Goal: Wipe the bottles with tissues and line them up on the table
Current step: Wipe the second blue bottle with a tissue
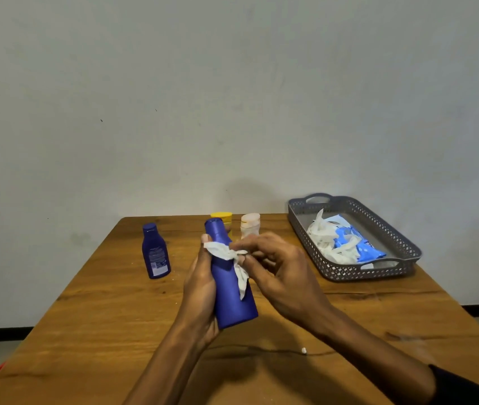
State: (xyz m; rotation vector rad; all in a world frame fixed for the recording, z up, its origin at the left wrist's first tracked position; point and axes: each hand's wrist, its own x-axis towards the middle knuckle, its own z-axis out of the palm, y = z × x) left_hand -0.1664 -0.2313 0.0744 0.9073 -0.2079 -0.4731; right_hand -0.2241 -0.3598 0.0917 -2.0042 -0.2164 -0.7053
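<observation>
My left hand (200, 283) grips a tall blue bottle (232, 299) from its left side and holds it tilted above the table. My right hand (276, 267) pinches a crumpled white tissue (229, 255) against the bottle's upper part. A smaller dark blue bottle (154, 251) stands upright on the table to the left. Behind the held bottle stand a yellow-capped bottle (223, 218) and a pale peach bottle (250, 225), both partly hidden.
The wooden table (101, 317) ends at a grey wall. A grey perforated tray (402, 258) at the right holds a blue tissue packet (361, 244) and several crumpled white tissues (324, 241). A small white scrap (304, 350) lies near the front.
</observation>
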